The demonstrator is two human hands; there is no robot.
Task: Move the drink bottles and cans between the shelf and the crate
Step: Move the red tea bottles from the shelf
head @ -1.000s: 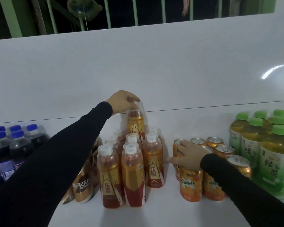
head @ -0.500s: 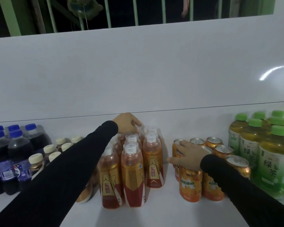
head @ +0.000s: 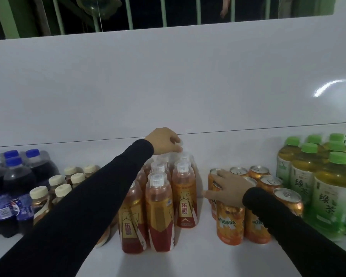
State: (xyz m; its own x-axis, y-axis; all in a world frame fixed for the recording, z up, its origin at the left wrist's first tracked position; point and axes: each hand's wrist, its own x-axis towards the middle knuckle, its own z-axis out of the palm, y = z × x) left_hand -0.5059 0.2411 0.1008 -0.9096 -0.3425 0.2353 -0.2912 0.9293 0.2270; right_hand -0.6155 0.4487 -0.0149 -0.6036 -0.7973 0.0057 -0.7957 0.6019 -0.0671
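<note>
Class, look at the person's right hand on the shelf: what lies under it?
The right hand rests open on the tops of the front orange Mirinda cans. Their sides show below it; the lids beneath the palm are covered.

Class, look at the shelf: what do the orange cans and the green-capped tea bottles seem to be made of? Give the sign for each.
Orange printed cans: probably thin metal, likely aluminium, since the bare silver lids with pull tabs shine. Green-capped tea bottles: apparently clear glossy plastic, as the yellow-green drink shows through the walls; the caps look like matte opaque plastic. The right hand rests on the can tops.
</note>
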